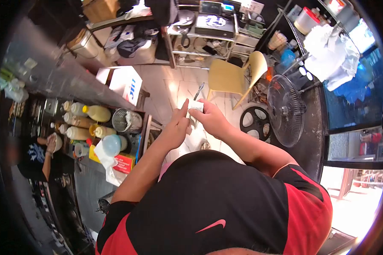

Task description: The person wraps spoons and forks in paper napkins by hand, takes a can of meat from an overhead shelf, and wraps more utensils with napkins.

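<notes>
In front of my chest, both hands come together around a small white cloth or tissue [195,105]. My right hand [211,119] pinches it, with the thumb lying on top. My left hand [177,127] grips its other side, index finger stretched along the edge. A thin, dark pen-like object [198,91] sticks out beyond the white piece, away from me; its lower end is hidden, and I cannot tell its exact kind.
A yellow chair [227,76] and a black standing fan [286,110] stand ahead and to the right. To the left, a counter holds sauce bottles [98,114], a metal perforated container [125,120] and a light-blue bowl [111,145]. Beyond it, another person [34,157] holds a bowl.
</notes>
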A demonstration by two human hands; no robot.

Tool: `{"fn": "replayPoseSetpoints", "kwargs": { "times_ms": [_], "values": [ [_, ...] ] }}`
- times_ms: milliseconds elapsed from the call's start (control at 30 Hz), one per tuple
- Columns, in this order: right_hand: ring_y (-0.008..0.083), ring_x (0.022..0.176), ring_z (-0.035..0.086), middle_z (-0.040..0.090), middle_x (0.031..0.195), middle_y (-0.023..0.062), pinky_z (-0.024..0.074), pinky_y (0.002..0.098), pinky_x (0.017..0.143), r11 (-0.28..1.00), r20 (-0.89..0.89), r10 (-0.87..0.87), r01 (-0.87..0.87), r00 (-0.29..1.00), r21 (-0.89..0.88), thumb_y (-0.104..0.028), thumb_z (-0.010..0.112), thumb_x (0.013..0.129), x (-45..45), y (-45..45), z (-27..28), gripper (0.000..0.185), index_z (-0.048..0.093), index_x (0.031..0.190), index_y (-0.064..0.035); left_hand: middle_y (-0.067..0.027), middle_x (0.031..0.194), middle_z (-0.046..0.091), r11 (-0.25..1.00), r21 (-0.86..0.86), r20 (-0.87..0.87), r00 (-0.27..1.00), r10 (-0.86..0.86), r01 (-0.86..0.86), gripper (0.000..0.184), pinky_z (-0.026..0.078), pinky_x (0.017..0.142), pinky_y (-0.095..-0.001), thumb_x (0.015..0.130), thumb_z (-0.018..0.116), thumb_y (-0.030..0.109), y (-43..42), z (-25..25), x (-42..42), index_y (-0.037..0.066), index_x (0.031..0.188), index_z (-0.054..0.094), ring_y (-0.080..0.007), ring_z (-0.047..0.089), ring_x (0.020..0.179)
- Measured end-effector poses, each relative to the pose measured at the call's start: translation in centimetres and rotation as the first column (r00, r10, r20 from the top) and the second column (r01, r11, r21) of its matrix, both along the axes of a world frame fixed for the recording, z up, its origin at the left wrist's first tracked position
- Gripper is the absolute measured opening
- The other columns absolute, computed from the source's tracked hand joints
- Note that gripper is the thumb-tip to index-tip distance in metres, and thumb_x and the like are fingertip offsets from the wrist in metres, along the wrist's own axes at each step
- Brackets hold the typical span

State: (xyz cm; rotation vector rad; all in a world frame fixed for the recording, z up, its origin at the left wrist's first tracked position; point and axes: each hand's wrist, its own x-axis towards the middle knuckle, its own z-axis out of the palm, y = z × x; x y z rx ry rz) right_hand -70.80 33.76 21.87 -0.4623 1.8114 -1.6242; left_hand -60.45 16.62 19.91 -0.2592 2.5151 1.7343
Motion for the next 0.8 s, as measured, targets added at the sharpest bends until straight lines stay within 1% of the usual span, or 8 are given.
{"fn": "replayPoseSetpoints", "kwargs": {
  "times_ms": [133,233,533,633,700,733,767,800],
  "values": [
    [0.0108,0.088,0.062,0.07,0.096,0.0036,0.0506,0.031,0.079,0.979,0.106,-0.073,0.091,0.992,-0.184,-0.02,0.073,0.102,-2.6,3.4,-2.3,0.026,0.068,0.117,-0.0002,-0.0137,0.117,0.057,0.99,-0.1,-0.056,0.993,-0.104,0.098,0.064,0.053,0.087,-0.0304,0.11,0.058,0.024,2.6,1.6,-3.8,-0.002,0.165,0.039,-0.0184,0.061,0.097],
    [0.0096,0.091,0.064,0.073,0.101,0.0037,0.0519,0.0294,0.081,0.961,0.17,-0.11,0.149,0.979,-0.233,-0.016,0.074,0.101,-4.1,5.4,-1.1,0.025,0.068,0.12,-0.0005,-0.0098,0.117,0.066,0.98,0.198,0.049,0.999,-0.017,0.007,0.052,0.05,0.094,-0.031,0.108,0.068,0.019,4.1,1.7,-6.2,-0.006,0.151,0.054,-0.0169,0.061,0.103],
    [0.0076,0.081,0.061,0.071,0.088,0.002,0.0512,0.0303,0.072,0.905,-0.06,-0.424,0.42,0.904,-0.071,-0.013,0.075,0.101,-7.0,7.3,-2.8,0.015,0.071,0.109,-0.0014,-0.0031,0.087,0.069,0.842,0.53,0.225,0.942,-0.249,0.096,0.025,0.053,0.062,-0.0292,0.107,0.068,0.017,5.3,0.1,-14.2,-0.003,0.122,0.066,-0.0107,0.065,0.067],
    [0.008,0.078,0.058,0.067,0.087,0.0012,0.0486,0.029,0.071,0.866,-0.133,-0.494,0.501,0.859,0.016,-0.008,0.073,0.101,-7.7,6.6,-1.8,0.009,0.066,0.103,-0.0024,-0.0062,0.078,0.067,0.891,0.423,0.219,0.936,-0.276,0.164,0.025,0.052,0.059,-0.0321,0.107,0.067,0.018,5.7,1.4,-16.5,-0.002,0.122,0.069,-0.0125,0.064,0.065],
    [0.0096,0.078,0.056,0.064,0.085,0.0019,0.0486,0.0309,0.071,0.815,-0.109,-0.573,0.578,0.812,0.026,-0.012,0.075,0.1,-8.6,5.7,-1.2,0.013,0.064,0.099,-0.0035,-0.0107,0.074,0.064,0.93,0.136,0.146,0.921,-0.361,0.342,0.028,0.051,0.059,-0.0355,0.107,0.066,0.021,4.3,2.2,-17.8,-0.002,0.123,0.069,-0.0165,0.065,0.063],
    [0.0125,0.08,0.058,0.064,0.084,0.0046,0.0503,0.0352,0.072,0.8,-0.36,-0.501,0.58,0.787,0.155,-0.018,0.077,0.097,-9.2,5.9,-0.9,0.02,0.065,0.099,-0.003,-0.0129,0.072,0.063,0.898,-0.002,0.069,0.896,-0.439,0.44,0.029,0.051,0.058,-0.0372,0.107,0.065,0.022,4.5,2.6,-19.2,-0.002,0.123,0.069,-0.0186,0.065,0.062],
    [0.0172,0.082,0.061,0.067,0.086,0.0087,0.0519,0.0392,0.074,0.77,-0.354,-0.548,0.622,0.758,0.14,-0.022,0.078,0.096,-9.5,5.3,-1.7,0.024,0.065,0.101,-0.003,-0.0194,0.077,0.063,0.862,-0.003,-0.028,0.862,-0.507,0.507,0.03,0.052,0.062,-0.0456,0.107,0.061,0.021,4.1,2.3,-20.0,-0.002,0.125,0.067,-0.0319,0.066,0.066],
    [0.0228,0.084,0.065,0.069,0.091,0.0137,0.0527,0.0415,0.076,0.746,-0.41,-0.545,0.646,0.731,0.161,-0.027,0.076,0.098,-9.9,4.8,-2.8,0.026,0.066,0.103,-0.0031,-0.0227,0.095,0.068,0.805,-0.262,-0.273,0.759,-0.591,0.533,0.029,0.054,0.073,-0.0523,0.106,0.056,0.016,3.3,-2.1,-21.3,-0.001,0.128,0.065,-0.0428,0.067,0.085]
  ]
}}
